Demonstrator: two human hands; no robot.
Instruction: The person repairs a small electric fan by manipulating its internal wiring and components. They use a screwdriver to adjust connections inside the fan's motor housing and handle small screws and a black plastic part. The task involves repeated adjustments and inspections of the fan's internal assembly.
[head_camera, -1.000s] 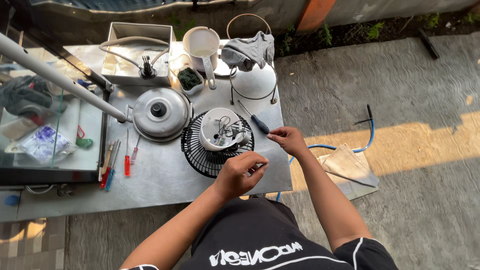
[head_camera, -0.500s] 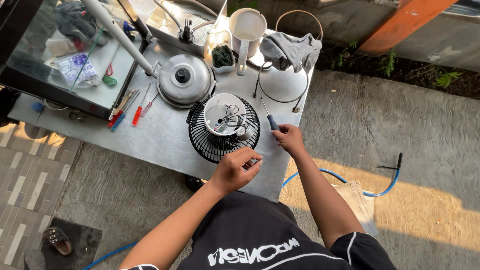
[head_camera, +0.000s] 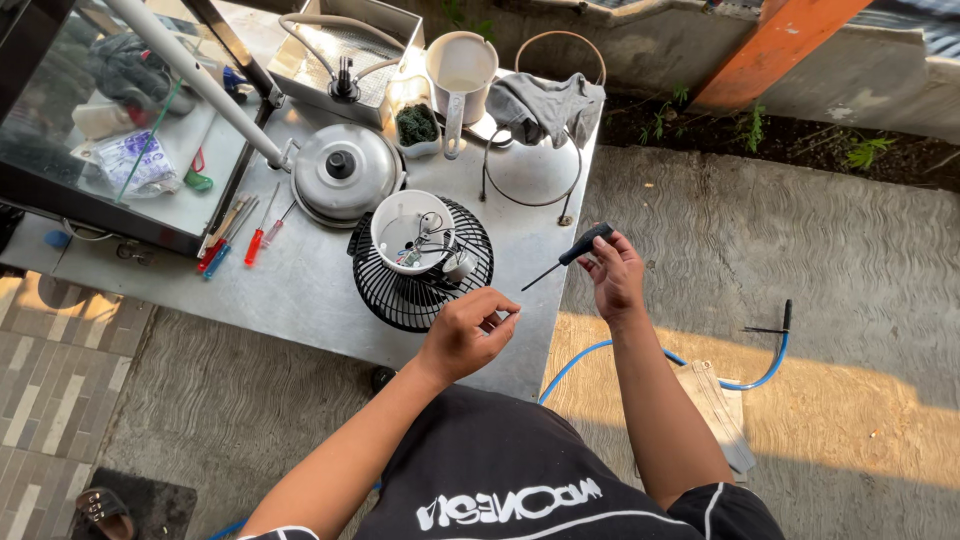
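A small fan lies face down on the metal table (head_camera: 310, 300): its black wire grille (head_camera: 400, 290) is underneath and its white open motor housing (head_camera: 410, 232), with wires inside, faces up. My right hand (head_camera: 615, 272) holds a black-handled screwdriver (head_camera: 572, 252) to the right of the fan, tip pointing left and down. My left hand (head_camera: 468, 335) hovers at the table's near edge, just below the grille, its fingers pinched together; whether something small is in them I cannot tell.
Red and blue screwdrivers (head_camera: 240, 237) lie left of a metal pot lid (head_camera: 342, 172). Behind stand a white jug (head_camera: 458, 70), a wire stand (head_camera: 530, 165) with a grey cloth (head_camera: 545, 105), and a glass cabinet (head_camera: 110, 130). A blue hose (head_camera: 740, 375) runs over the concrete floor.
My right hand has lifted the screwdriver off the table and away to the right of the fan. My left hand stays pinched near the grille. The camera has shifted.
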